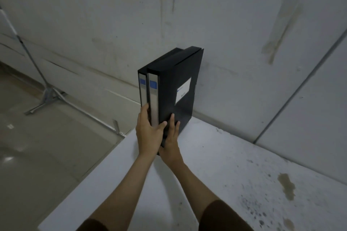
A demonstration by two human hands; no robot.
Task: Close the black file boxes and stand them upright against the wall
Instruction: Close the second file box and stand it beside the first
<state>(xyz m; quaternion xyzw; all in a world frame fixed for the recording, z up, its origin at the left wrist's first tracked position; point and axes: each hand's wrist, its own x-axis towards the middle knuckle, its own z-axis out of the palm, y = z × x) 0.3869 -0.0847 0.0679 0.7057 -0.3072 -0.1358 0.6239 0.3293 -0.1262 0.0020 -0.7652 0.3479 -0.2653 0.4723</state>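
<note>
Two black file boxes stand upright side by side on the white table (216, 165), their far ends at the wall (112, 15). Both are closed. The left box (143, 88) shows a grey spine label with a blue square. The right box (176, 80) shows the same spine label and a white label on its side. My left hand (149, 133) wraps the lower spines, thumb on the left box and fingers across the right one. My right hand (171, 142) presses flat against the lower side of the right box.
The table's left edge (97, 170) drops to a glossy floor. A metal stand (47, 93) with splayed feet rests on the floor at the left by the wall. Dark stains (285, 185) mark the table at the right.
</note>
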